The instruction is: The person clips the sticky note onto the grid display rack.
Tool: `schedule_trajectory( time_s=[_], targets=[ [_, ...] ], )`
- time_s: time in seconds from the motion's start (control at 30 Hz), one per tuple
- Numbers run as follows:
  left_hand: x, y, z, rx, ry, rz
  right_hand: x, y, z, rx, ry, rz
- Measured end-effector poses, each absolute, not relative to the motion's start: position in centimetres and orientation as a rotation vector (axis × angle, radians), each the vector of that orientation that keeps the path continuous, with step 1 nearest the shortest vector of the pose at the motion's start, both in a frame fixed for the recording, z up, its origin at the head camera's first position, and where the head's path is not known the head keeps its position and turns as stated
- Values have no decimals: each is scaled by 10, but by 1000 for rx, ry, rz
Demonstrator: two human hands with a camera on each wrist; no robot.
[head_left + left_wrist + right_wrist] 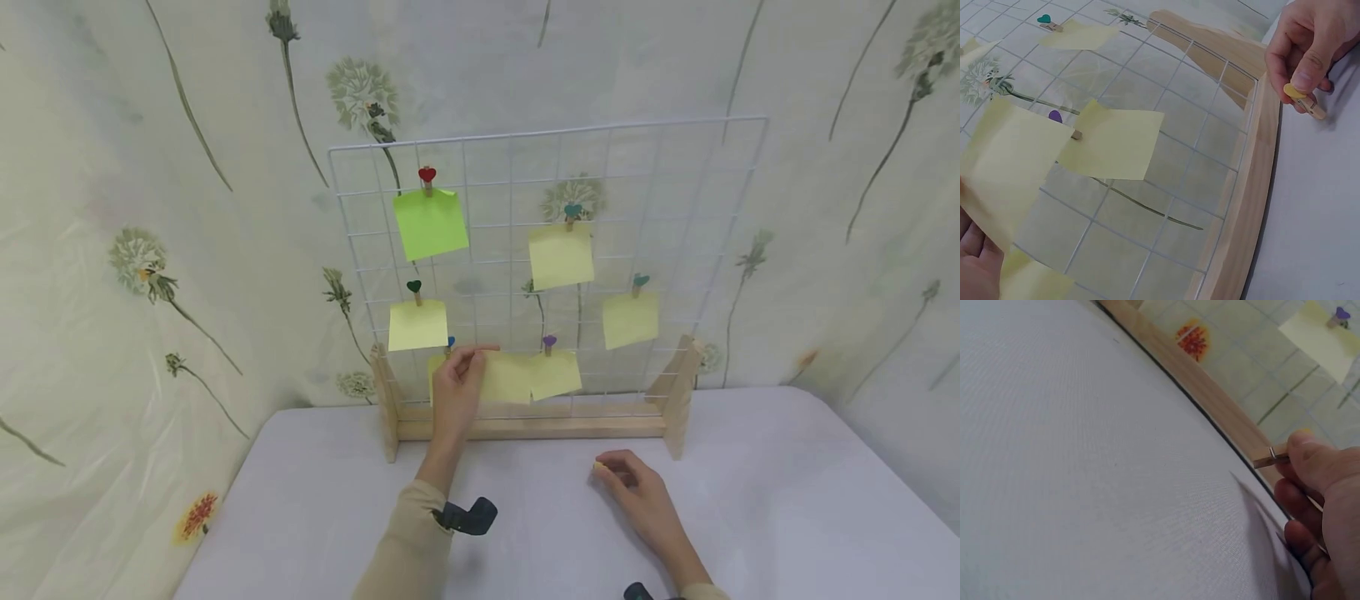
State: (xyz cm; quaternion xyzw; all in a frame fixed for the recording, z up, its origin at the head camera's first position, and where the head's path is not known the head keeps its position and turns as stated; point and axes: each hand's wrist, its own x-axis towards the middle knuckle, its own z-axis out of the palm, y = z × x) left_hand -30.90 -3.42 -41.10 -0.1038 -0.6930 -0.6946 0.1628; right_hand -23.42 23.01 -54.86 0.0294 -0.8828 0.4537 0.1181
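In the head view my left hand [457, 396] pinches a yellow sticky note [506, 379] by its upper left part, low on a white wire grid [512, 183]. That note lies between a note with a blue-heart peg, mostly behind the hand, and a yellow note [557, 375] under a purple-heart clothespin [549, 344]. Over the white table, right of the left hand, my right hand [637, 500] pinches a small wooden clothespin [1309, 106] with a yellow heart between thumb and fingers. The right wrist view shows its wooden end [1266, 457] poking out past the thumb.
Higher on the grid, heart clothespins hold a green note [431, 225] and yellow notes at left [417, 325], centre [561, 257] and right [631, 320]. A wooden stand [532, 428] carries the grid on the white table [315, 517]. Dandelion-print cloth [135, 375] hangs behind.
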Motion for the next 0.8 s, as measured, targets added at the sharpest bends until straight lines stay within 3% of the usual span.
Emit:
schedule_trajectory(
  time_s=[0.43, 0.8],
  targets=[
    [-297, -34, -374, -279, -1949, -1982, -236, 231, -550, 77, -2589, 1305],
    [-312, -32, -370, -274, -1824, -1981, -235, 231, -551, 66, -2599, 1307]
  ],
)
